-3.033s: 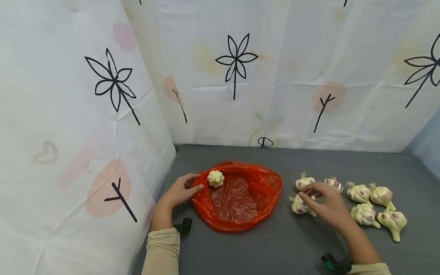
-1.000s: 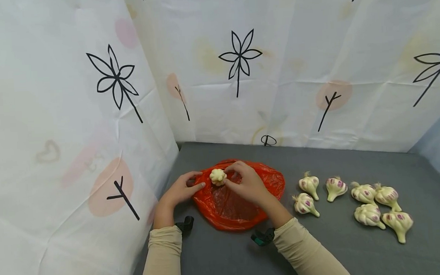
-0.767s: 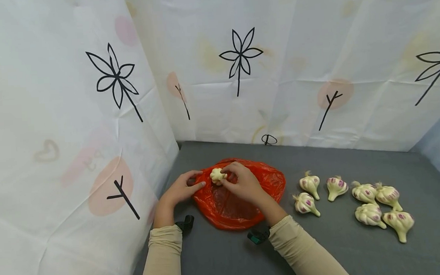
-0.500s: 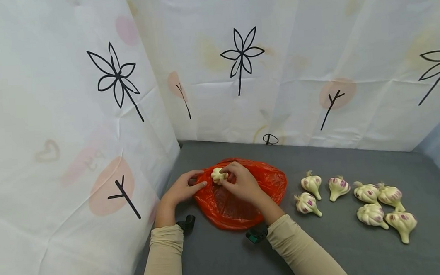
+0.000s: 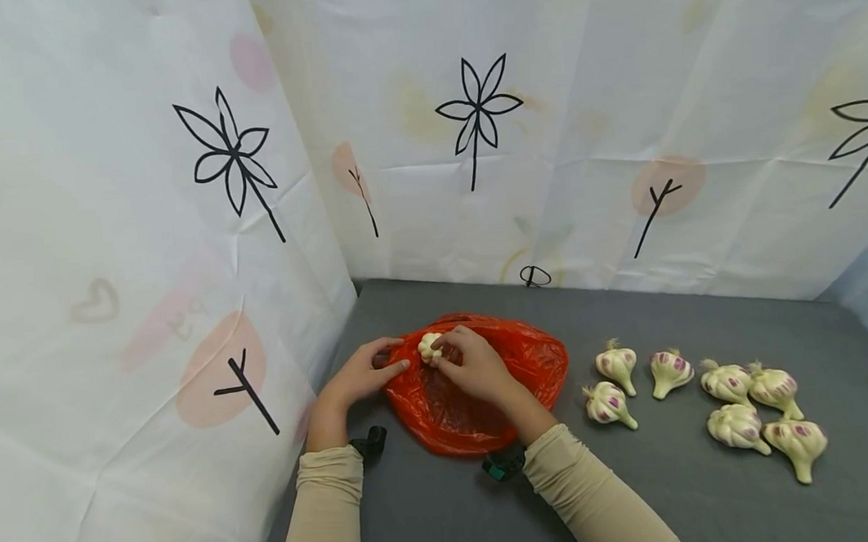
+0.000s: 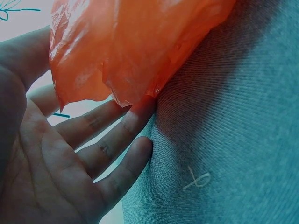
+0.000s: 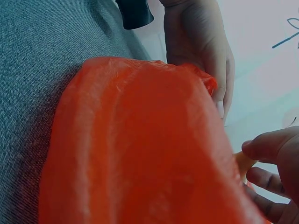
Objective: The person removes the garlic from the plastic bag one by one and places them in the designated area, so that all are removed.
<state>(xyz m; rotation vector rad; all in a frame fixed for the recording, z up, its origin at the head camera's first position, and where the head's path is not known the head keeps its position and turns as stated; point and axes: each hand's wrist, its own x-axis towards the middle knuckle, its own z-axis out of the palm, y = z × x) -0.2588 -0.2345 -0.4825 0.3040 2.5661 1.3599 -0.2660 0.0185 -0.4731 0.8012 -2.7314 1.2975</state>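
Observation:
An open red plastic bag [image 5: 459, 413] lies on the grey tabletop, its mouth facing up. My left hand [image 5: 358, 376] holds the bag's left rim, thumb at the inner side. In the left wrist view, that hand's other fingers [image 6: 105, 147] spread along the bag's outside. One pale garlic bulb [image 5: 428, 348] sits inside the bag near its left rim. My right hand [image 5: 479, 368] reaches over the bag and pinches this bulb between thumb and fingertips. The right wrist view shows little of the bulb behind the red plastic [image 7: 140, 140].
Several purple-streaked garlic bulbs [image 5: 734, 427] lie to the right of the bag. The nearest bulb [image 5: 608, 405] is a short way from the bag's right side. A patterned white cloth [image 5: 545, 134] stands behind the table and along its left.
My right hand has moved left from the loose bulbs to the bulb in the bag, which has turned slightly. My left hand has kept its place at the rim.

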